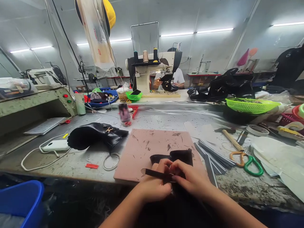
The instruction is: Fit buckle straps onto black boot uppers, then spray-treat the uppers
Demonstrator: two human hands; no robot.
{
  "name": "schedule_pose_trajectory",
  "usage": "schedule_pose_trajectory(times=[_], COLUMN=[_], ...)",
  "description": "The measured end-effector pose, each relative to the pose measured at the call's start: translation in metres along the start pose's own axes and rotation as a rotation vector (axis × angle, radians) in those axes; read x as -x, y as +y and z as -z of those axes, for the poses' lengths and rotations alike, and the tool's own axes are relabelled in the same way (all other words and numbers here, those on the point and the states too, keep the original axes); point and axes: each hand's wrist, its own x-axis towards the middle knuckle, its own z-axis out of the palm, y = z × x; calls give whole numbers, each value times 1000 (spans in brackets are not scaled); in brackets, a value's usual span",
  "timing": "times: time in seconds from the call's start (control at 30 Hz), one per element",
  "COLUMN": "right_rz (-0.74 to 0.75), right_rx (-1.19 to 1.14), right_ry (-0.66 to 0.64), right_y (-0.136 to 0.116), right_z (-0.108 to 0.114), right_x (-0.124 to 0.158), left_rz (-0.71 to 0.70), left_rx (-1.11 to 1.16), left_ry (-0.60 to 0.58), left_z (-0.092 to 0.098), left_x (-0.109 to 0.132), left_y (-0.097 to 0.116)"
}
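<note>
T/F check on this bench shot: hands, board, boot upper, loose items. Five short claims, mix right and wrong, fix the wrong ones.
1. The left hand and right hand meet at a black strip. True.
2. The hammer lies on the pink board. False: it lies on the workbench, right of the board.
3. The boot upper has gold-coloured hardware. True.
4. The small red piece lies right of the board. False: it lies left.
5. A blue tub shows at lower left. True.
</note>
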Motion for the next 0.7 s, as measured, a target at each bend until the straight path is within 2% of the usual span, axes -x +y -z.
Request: schedule_pose_trajectory(times=[0.2, 0.37, 0.47, 0.57, 0.7], right_rz=[-13, 189, 185, 153, 92], right_rx=[-112, -109, -164, -250, -341], right_ry=[-29, -139, -160, -138, -3], right_y=[0, 1, 1, 3, 10], right_z=[13, 24, 27, 25, 13], right_x=[3, 8, 10, 8, 0], left_rz=[123, 156, 128, 62, -17], left_rx=[-35, -2, 14, 19, 44], left_ry=[-39, 15, 12, -36, -105], left_z=[7, 4, 4, 7, 9], left_x=[-7, -10, -12, -14, -13], left_y=[-4, -11, -15, -14, -9])
